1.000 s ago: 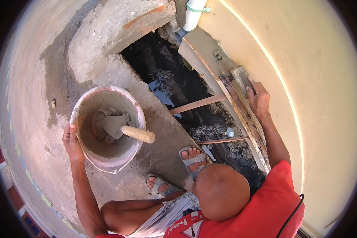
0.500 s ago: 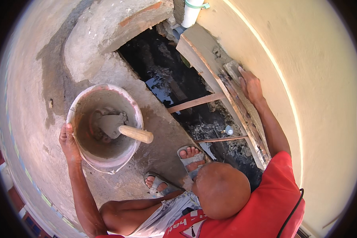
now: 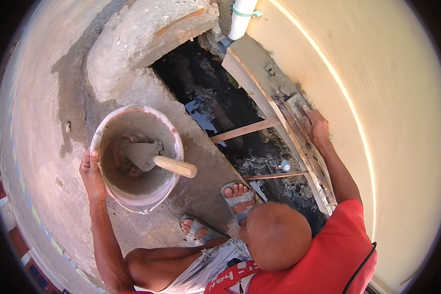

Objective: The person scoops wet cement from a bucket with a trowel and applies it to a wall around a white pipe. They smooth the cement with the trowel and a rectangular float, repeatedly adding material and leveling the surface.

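My left hand (image 3: 92, 176) is closed on the rim of a pinkish-white bucket (image 3: 172, 183) at my left. Inside it a trowel (image 3: 175, 165) with a wooden handle lies blade-down in grey mortar (image 3: 154, 146). My right hand (image 3: 317, 128) is closed on a flat grey float (image 3: 296, 104), pressed to the mortar strip (image 3: 274, 73) at the foot of the wall. Beside the strip, a long board (image 3: 250, 85) edges an open trench (image 3: 196, 78) with dark water, crossed by two wooden sticks (image 3: 240, 131).
The cream wall (image 3: 377, 88) rises at the right. A white pipe (image 3: 241, 17) stands at the trench's far end beside a broken concrete block (image 3: 147, 29). My sandalled feet (image 3: 235, 196) rest on the concrete floor (image 3: 73, 161) near the trench edge.
My right hand and the float slid a little away along the strip, then came back slightly nearer than at first. My left hand stays on the bucket. The whole view shifts slightly.
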